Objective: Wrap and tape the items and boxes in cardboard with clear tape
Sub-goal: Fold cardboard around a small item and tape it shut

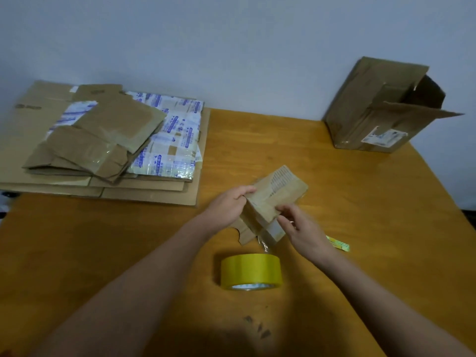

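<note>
A small parcel wrapped in brown cardboard [277, 191] lies at the middle of the wooden table [103, 243]. My left hand [228, 204] grips its left edge, with the thumb on top. At the parcel's near end my right hand [301, 228] pinches the wrap, where a strip of clear tape hangs loose. A roll of yellowish clear tape [251, 271] lies flat on the table just in front of both hands.
A stack of flattened cardboard [144, 188] with taped and printed pieces fills the table's far left. An open cardboard box [373, 112] stands at the far right corner by the wall. A small green and yellow wrapper [340, 244] lies right of my right hand.
</note>
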